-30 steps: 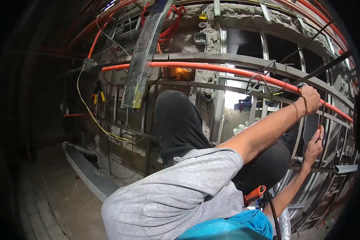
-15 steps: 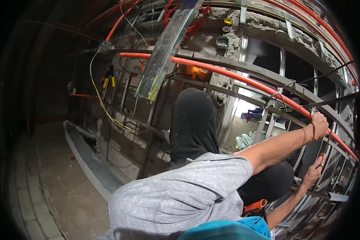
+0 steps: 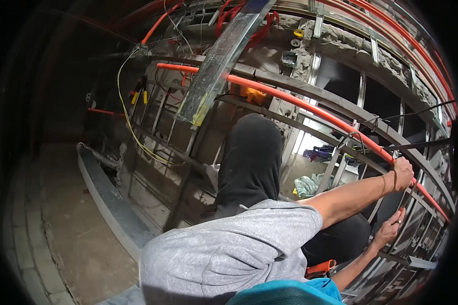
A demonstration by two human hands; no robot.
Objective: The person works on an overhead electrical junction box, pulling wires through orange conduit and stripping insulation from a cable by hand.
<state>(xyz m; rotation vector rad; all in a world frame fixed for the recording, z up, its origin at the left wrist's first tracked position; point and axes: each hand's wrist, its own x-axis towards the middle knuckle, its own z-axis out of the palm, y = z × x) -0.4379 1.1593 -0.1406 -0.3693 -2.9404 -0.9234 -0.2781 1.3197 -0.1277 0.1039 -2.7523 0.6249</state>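
A long orange conduit pipe runs slantwise along a grey metal frame, falling toward the right. My left hand is wrapped round it near its right part, the arm stretched across my body. Lower down, my right hand has its fingers curled beside the dark frame bars; what they hold, if anything, I cannot make out. A thin black cable loop hangs at the pipe, left of my left hand.
A galvanized metal channel crosses above the pipe. Pliers with yellow handles, patterned gloves and yellow-green wires are around the frame. A tool with an orange handle is at my side. Another metal channel lies at the left.
The view has shifted slightly. My left hand still grips the pipe, and my right hand stays below it, now a little lower in view.
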